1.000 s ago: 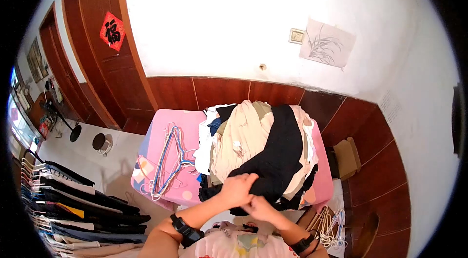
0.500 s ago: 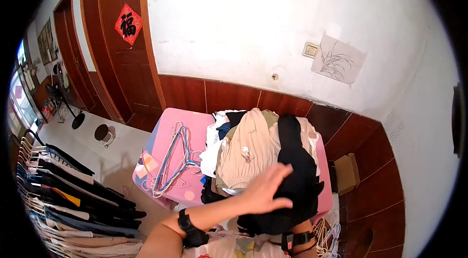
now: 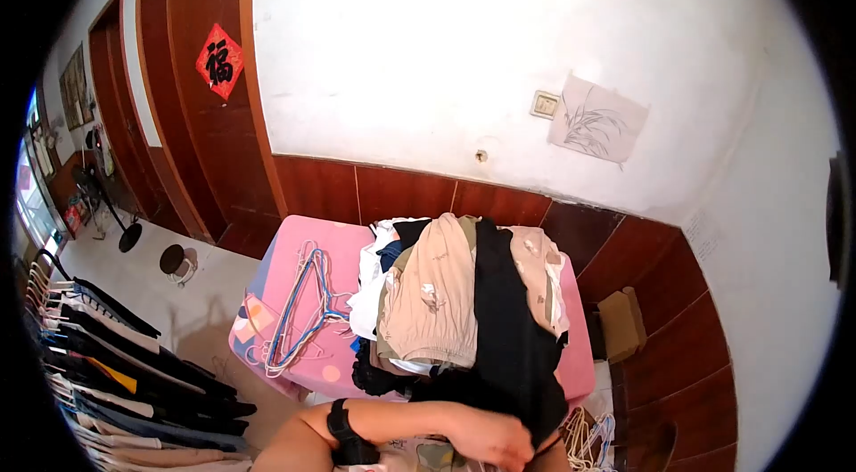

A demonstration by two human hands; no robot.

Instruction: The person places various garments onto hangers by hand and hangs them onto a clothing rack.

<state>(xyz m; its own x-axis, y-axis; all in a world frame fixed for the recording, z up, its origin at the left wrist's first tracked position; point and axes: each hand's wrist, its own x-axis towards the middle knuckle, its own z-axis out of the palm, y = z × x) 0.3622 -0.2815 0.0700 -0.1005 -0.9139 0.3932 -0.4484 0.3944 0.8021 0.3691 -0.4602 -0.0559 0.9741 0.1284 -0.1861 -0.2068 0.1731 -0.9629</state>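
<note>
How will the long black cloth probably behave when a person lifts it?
The black cloth is probably floppy: it drapes down the clothes pile. It is unlikely to roll, as it lies spread out. It may tug the beige garment at its left, since they appear to touch.

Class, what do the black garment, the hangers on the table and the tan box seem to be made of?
Black garment: matt fabric, draping softly; weave and fibre unclear.
Hangers: probably plastic-coated wire, being thin and variously coloured.
Tan box: likely cardboard, dull, with thin flat sides.
</note>
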